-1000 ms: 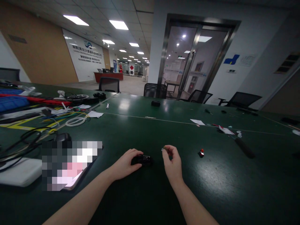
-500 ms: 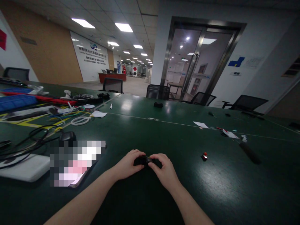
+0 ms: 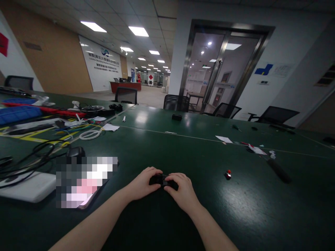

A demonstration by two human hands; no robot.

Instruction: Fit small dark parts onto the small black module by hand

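A small dark object (image 3: 164,181) with a greyish part at its middle lies low over the table, its exact kind unclear. From the left, my left hand (image 3: 144,183) grips it between the thumb and curled fingers. My right hand (image 3: 184,190) pinches its other end, thumb at the near side and fingers over the top. Both hands partly cover the object. Off to the right on the green tabletop sits a little red and silver item (image 3: 228,174).
At left lie a blurred phone-like slab (image 3: 87,183), a white box (image 3: 34,188), black cables (image 3: 39,157), a coiled white cable (image 3: 90,135) and a blue tray (image 3: 19,114). A black block (image 3: 177,117) stands farther back. A dark-handled tool (image 3: 278,170) lies at right.
The fingers of my right hand have shifted slightly on the dark object, and the hand sits a little lower. My left hand keeps almost the same place.
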